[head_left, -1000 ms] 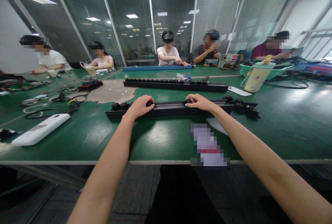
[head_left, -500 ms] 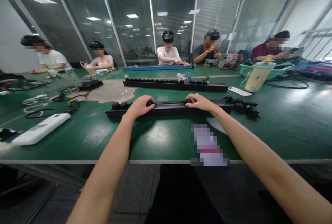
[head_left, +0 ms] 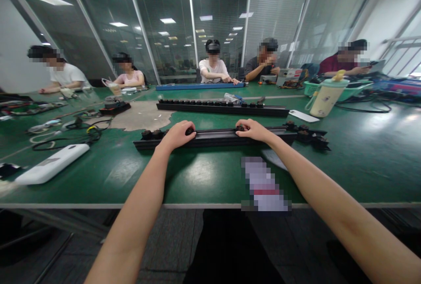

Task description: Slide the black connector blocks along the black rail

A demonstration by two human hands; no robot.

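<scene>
A long black rail [head_left: 213,140] lies crosswise on the table in front of me, with a lighter groove along its top. My left hand [head_left: 177,136] is closed round a small black block [head_left: 190,131] on the rail's left half. Farther right, my right hand [head_left: 253,130] pinches another small black block [head_left: 240,128] at the rail's top. Left of my left hand, more black blocks [head_left: 146,134] sit along the rail. Several loose black pieces [head_left: 305,134] lie by its right end. My fingers partly hide both held blocks.
Behind the rail lies a second black rail [head_left: 223,107] lined with blocks. A blurred phone-like item [head_left: 265,185] is near the front edge, and a white power bank-like case [head_left: 54,163] lies left. A yellow bottle [head_left: 327,97] stands right. Several people sit across the green table [head_left: 204,174].
</scene>
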